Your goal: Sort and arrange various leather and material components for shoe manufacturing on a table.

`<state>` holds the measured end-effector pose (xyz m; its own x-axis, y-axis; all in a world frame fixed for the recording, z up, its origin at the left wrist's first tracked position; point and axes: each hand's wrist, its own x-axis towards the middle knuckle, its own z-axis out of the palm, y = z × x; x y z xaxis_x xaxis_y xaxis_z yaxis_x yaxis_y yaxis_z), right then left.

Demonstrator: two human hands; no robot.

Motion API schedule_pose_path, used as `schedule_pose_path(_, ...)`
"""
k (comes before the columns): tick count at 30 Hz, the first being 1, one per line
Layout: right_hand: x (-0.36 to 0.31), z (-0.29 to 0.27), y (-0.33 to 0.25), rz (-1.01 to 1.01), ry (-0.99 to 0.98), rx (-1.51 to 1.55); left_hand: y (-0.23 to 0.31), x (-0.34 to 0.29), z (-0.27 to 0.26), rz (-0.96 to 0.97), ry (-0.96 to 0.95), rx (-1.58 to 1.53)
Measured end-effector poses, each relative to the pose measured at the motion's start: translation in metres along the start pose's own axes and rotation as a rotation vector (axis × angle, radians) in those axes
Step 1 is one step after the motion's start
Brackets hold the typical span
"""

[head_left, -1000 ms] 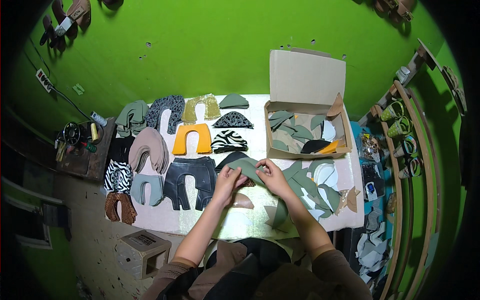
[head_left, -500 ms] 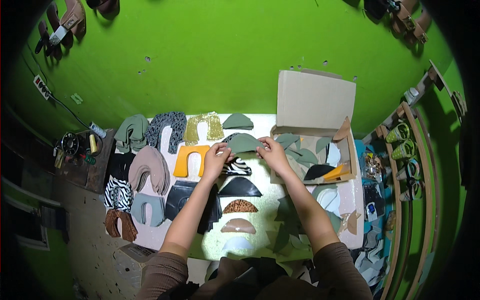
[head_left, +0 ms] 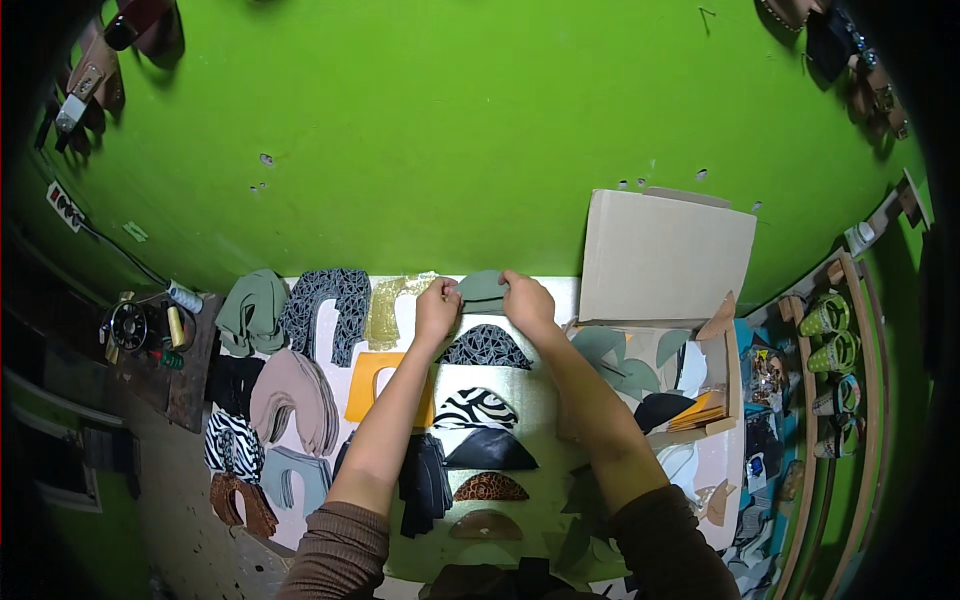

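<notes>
At the far edge of the table, both my hands are at a dark green half-moon material piece (head_left: 483, 288). My left hand (head_left: 437, 312) pinches its left end, and my right hand (head_left: 528, 304) grips its right end. Whether more green pieces lie under it is hard to tell. Below it, in a column toward me, lie half-moon pieces: black-and-grey patterned (head_left: 487, 347), zebra-striped (head_left: 477, 408), black (head_left: 491, 450), leopard-print (head_left: 491, 487) and brown (head_left: 485, 525). Left of my left hand is a gold glittery U-shaped piece (head_left: 382, 318).
Stacks of U-shaped pieces, such as pink (head_left: 290, 395), orange (head_left: 364, 388) and grey (head_left: 297, 478), cover the table's left side. An open cardboard box (head_left: 665, 257) with green and orange scraps stands on the right. Sandals (head_left: 838, 352) hang on a wooden rack at the far right.
Both hands have carried the green half-moon piece away from me, to the other green piece by the wall. The black-and-grey half-moon is now uncovered. The view has tilted upward.
</notes>
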<state>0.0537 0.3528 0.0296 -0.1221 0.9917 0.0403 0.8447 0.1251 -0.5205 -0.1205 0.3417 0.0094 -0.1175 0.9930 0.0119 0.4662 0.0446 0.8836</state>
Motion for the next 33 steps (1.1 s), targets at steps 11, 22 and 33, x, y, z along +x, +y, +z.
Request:
schedule_pose_path(11, 0.000, 0.011, 0.000, -0.188, -0.034, -0.367, -0.017, -0.013, 0.001, 0.588, 0.042, 0.774)
schedule_pose_path(22, -0.057, -0.083, -0.028, -0.391, -0.029, -0.044, 0.067, -0.086, -0.023, 0.812, 0.031, 0.760)
schedule_pose_path(33, -0.216, -0.132, 0.004, -0.437, 0.054, 0.099, 0.126, -0.216, 0.010, 1.038, -0.049, 0.667)
